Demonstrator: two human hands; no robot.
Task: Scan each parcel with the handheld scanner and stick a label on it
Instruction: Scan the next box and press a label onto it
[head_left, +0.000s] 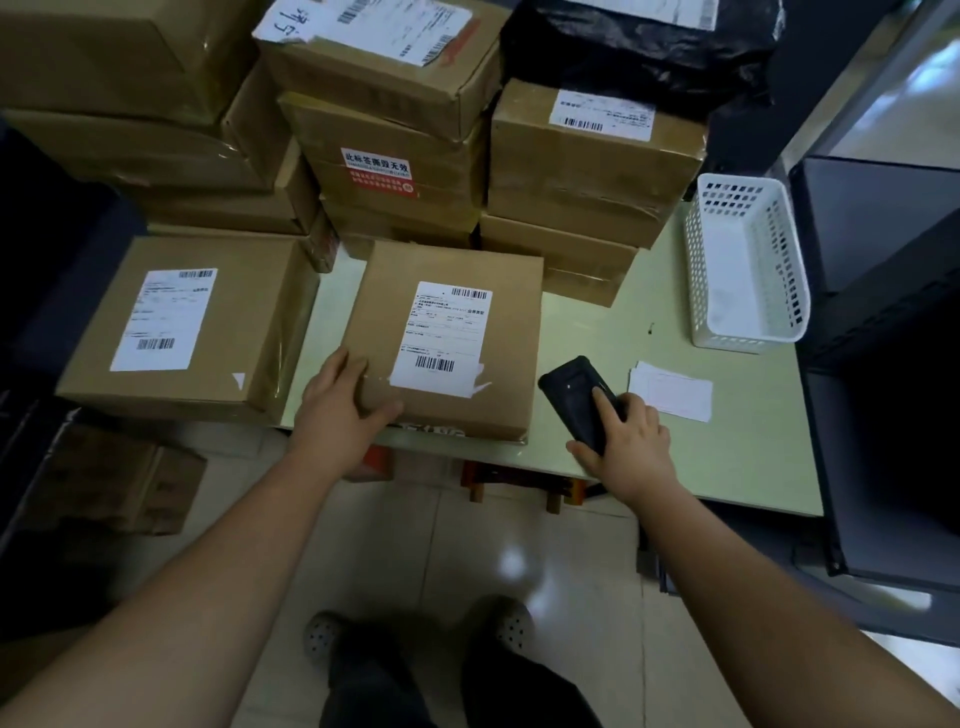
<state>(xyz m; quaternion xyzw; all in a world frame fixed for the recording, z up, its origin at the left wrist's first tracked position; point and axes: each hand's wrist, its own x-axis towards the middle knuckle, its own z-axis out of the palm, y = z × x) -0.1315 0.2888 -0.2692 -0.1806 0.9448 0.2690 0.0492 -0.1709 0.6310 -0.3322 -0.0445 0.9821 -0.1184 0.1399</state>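
A flat brown parcel (457, 312) with a white shipping label lies at the front edge of the pale green table (737, 447). My left hand (340, 397) grips its near left corner. Just right of the parcel, my right hand (631, 441) holds the black handheld scanner (576, 400), with one finger lying on top of it. A small stack of white labels (672, 389) sits on the table just right of the scanner. A second labelled parcel (228, 312) lies to the left.
Stacked cardboard parcels (395, 156) and a black bagged parcel (639, 47) fill the back of the table. A white plastic basket (743, 260) stands at the right. Dark shelving (883, 312) borders the right side. More boxes (119, 483) sit on the floor at left.
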